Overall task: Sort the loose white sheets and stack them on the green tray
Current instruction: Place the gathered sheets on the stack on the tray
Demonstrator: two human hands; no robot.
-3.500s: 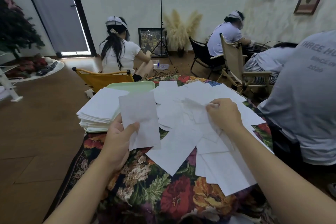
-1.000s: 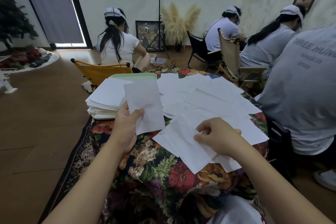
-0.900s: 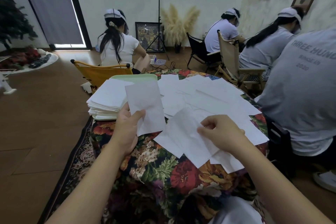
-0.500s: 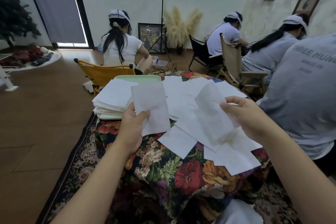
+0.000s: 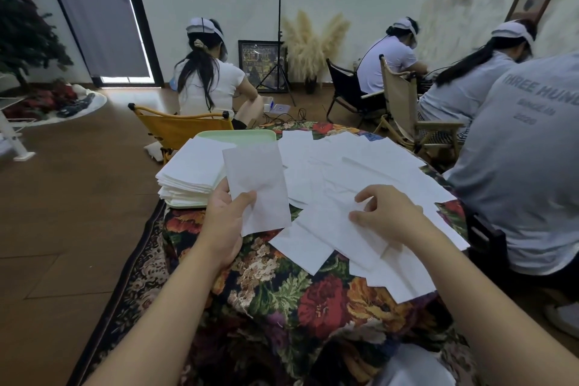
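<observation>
A green tray (image 5: 238, 135) sits at the far left of the floral-covered table and carries a thick stack of white sheets (image 5: 193, 170). My left hand (image 5: 228, 217) holds a white sheet (image 5: 256, 179) upright between thumb and fingers, just right of the stack. Several loose white sheets (image 5: 363, 163) lie spread over the table's middle and right. My right hand (image 5: 392, 214) rests low on this pile with curled fingers, and thumb and forefinger pinch the edge of a loose sheet (image 5: 340, 229).
The floral tablecloth (image 5: 300, 291) hangs over the near edge. A person in a grey shirt (image 5: 526, 166) sits close at the right. A yellow chair (image 5: 185, 131) stands behind the tray, with several seated people beyond.
My right hand, which held a sheet lifted in the air half a second ago, has come back down onto the loose pile. My left hand keeps its sheets upright in the same place.
</observation>
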